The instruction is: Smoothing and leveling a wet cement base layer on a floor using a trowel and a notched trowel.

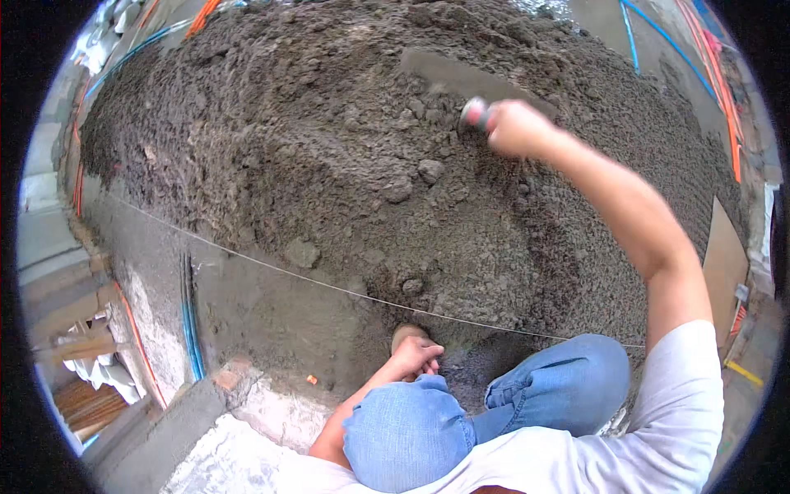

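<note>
Far out to the right of centre, my right hand [520,129] is closed around the red and grey handle of a plastering trowel [461,78]. Its long grey blade lies against the wet, lumpy mortar [321,165], partly blending into it. My left hand [417,356] is low in the middle, beside my bent knee, with its fingers curled. A rounded tan thing [406,333] shows just beyond these fingers, mostly hidden; its kind is unclear. Between both hands, a thin pale string [271,262] stretches across the mortar.
Smoother grey mortar [263,309] lies on the near left side of the string. Blue conduits [191,321] stick up at the left, and orange conduits [728,123] run along the right edge. A tan board [724,259] leans at the right. Broken masonry [239,379] borders the lower left.
</note>
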The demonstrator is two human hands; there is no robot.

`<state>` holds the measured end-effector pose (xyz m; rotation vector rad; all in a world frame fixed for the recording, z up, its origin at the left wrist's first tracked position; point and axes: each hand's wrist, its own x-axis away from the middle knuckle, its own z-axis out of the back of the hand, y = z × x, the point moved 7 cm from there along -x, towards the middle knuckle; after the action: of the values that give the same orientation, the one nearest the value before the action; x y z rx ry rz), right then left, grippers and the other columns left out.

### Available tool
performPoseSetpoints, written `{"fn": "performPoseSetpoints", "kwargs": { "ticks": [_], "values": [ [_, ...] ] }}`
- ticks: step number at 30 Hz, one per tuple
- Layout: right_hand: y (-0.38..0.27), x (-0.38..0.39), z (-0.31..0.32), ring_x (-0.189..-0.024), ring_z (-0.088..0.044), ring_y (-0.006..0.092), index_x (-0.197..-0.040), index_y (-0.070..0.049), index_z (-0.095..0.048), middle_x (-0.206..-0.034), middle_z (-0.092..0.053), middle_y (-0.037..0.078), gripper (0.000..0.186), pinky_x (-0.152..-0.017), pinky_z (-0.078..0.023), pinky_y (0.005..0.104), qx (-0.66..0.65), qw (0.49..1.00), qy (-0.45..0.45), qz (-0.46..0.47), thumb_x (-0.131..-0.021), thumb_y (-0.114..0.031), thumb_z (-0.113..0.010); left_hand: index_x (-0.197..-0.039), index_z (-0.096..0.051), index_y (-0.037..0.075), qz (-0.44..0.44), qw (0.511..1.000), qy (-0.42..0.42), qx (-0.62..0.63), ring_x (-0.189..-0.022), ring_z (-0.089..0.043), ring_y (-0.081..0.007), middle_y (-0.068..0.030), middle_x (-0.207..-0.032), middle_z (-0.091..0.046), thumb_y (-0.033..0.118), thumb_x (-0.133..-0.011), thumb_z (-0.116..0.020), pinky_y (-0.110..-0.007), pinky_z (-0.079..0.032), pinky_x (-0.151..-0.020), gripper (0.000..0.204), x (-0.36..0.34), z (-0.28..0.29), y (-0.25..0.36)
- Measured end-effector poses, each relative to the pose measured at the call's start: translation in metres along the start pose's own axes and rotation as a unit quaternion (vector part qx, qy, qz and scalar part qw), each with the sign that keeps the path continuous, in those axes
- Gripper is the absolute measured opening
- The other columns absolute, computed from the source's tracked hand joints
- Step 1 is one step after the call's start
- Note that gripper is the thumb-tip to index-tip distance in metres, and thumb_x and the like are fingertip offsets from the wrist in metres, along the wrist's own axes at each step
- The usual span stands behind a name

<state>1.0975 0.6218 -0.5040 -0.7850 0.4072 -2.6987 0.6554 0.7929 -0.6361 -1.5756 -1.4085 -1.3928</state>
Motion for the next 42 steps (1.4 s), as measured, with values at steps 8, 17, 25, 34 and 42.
{"fn": "performPoseSetpoints", "kwargs": {
  "ticks": [8,17,25,34,42],
  "values": [
    [-0.066,0.060,-0.081,-0.088,-0.065,0.0374,-0.088,0.000,-0.064,-0.090,-0.067,0.023,0.021,-0.081,-0.052,0.0439,-0.019,0.998,-0.058,0.014,-0.073,-0.012,-0.056,-0.083,-0.064,0.004,0.009,0.999,-0.043,0.003,-0.051,-0.059,-0.0148,-0.0041,-0.067,-0.063,0.029,-0.091,-0.058,-0.030,-0.045,-0.041,0.026,0.000,-0.006,0.001],
    [-0.125,0.043,-0.023,-0.083,-0.065,0.0361,-0.090,-0.004,-0.060,-0.085,-0.066,0.020,0.018,-0.076,-0.052,0.0459,0.114,0.991,0.014,0.076,-0.076,-0.015,-0.058,-0.083,-0.064,0.004,0.036,0.998,-0.055,0.010,-0.054,-0.061,-0.0176,-0.0063,-0.070,-0.064,0.034,-0.091,-0.059,-0.032,-0.047,-0.044,0.032,0.002,0.003,-0.008],
    [-0.209,-0.083,-0.058,-0.096,-0.064,0.0347,-0.095,0.000,-0.067,-0.099,-0.066,0.023,0.027,-0.086,-0.050,0.0412,-0.029,0.997,0.009,0.072,-0.076,-0.016,-0.058,-0.086,-0.068,0.003,-0.022,0.994,-0.088,-0.056,-0.061,-0.066,-0.0197,-0.0105,-0.078,-0.069,0.039,-0.092,-0.054,-0.035,-0.051,-0.051,0.039,-0.014,-0.004,-0.003],
    [-0.230,-0.036,-0.074,-0.092,-0.065,0.0363,-0.088,0.001,-0.067,-0.093,-0.067,0.023,0.023,-0.082,-0.051,0.0416,-0.035,0.992,-0.063,0.102,-0.073,-0.013,-0.056,-0.079,-0.067,0.007,-0.027,0.993,-0.086,-0.079,-0.052,-0.063,-0.0182,-0.0092,-0.068,-0.068,0.044,-0.093,-0.051,-0.031,-0.048,-0.044,0.043,-0.016,-0.007,-0.010],
    [-0.291,-0.014,-0.089,-0.096,-0.065,0.0322,-0.116,-0.026,-0.060,-0.101,-0.066,0.015,0.040,-0.080,-0.054,0.0417,0.138,0.968,-0.131,0.163,-0.079,-0.011,-0.054,-0.085,-0.071,0.002,-0.066,0.996,-0.052,-0.038,-0.059,-0.066,-0.0185,-0.0083,-0.075,-0.070,0.031,-0.088,-0.060,-0.033,-0.051,-0.055,0.031,-0.003,-0.002,0.007]
  ]
}}
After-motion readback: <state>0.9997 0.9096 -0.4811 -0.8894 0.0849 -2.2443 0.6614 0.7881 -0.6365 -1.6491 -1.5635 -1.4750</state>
